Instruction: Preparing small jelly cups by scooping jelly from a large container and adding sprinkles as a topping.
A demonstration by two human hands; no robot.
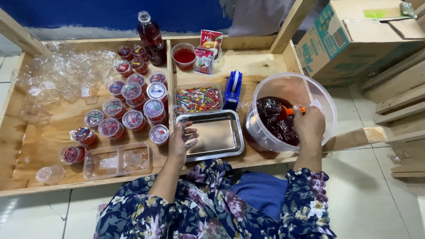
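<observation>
Right hand [309,124] holding orange scoop [293,110] in tub [283,84].

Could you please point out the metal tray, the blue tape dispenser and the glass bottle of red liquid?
metal tray [219,137]: head view, bare bottom.
blue tape dispenser [233,90]: head view, body's middle.
glass bottle [152,39]: head view, red-filled body.

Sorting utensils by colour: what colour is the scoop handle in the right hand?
Orange, in the head view: the scoop handle sticks out from the right hand.
</observation>
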